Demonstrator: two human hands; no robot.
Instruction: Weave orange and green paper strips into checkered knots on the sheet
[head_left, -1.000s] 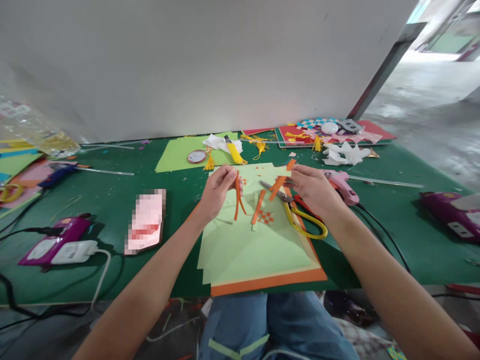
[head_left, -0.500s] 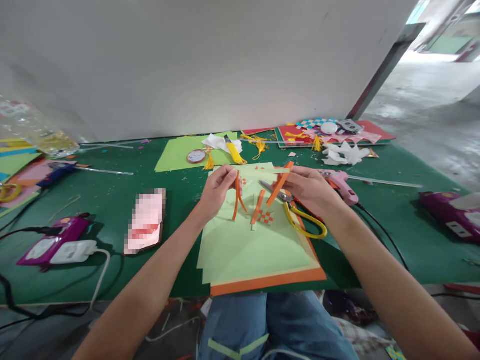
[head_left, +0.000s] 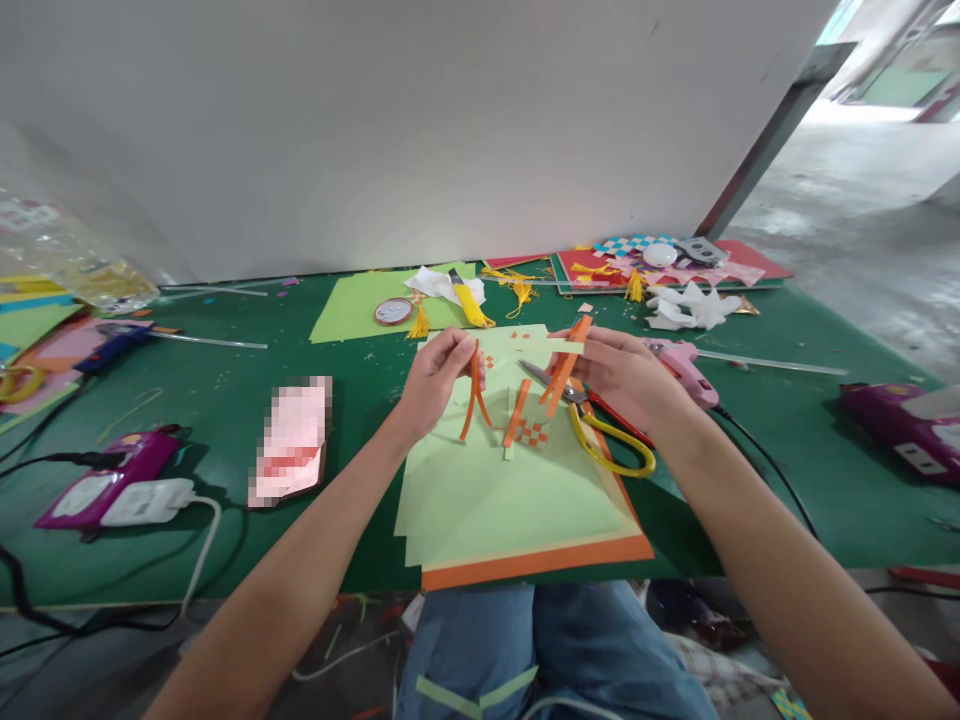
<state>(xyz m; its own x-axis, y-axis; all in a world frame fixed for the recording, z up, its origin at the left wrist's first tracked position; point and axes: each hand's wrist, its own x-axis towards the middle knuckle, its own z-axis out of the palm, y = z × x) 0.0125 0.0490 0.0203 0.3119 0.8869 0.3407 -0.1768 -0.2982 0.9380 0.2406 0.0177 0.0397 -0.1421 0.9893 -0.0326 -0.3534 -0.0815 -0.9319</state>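
My left hand (head_left: 442, 378) pinches orange paper strips (head_left: 472, 400), whose lower ends splay apart over the paper. In my right hand (head_left: 619, 372) are more orange paper strips (head_left: 567, 370), crossed by a pale green strip (head_left: 553, 346). Below both hands lies a stack of pale green paper sheets (head_left: 510, 510), with an orange sheet (head_left: 540, 563) showing at its front edge. A small orange-and-green woven checkered piece (head_left: 532, 433) rests on the stack beside a loose orange strip (head_left: 517, 413). Scissors with yellow and red handles (head_left: 616, 445) lie partly under my right hand.
A phone (head_left: 292, 440) and a purple power strip (head_left: 124, 480) are on the left. Behind the stack lie a yellow utility knife (head_left: 469, 300) and a round tin (head_left: 393, 311). A pink glue gun (head_left: 686, 370) and crumpled tissue (head_left: 694, 306) sit to the right.
The orange strips in my right hand have fanned apart, so more than one shows. The strip ends under my left hand have shifted slightly left. Both hands stay nearly in place.
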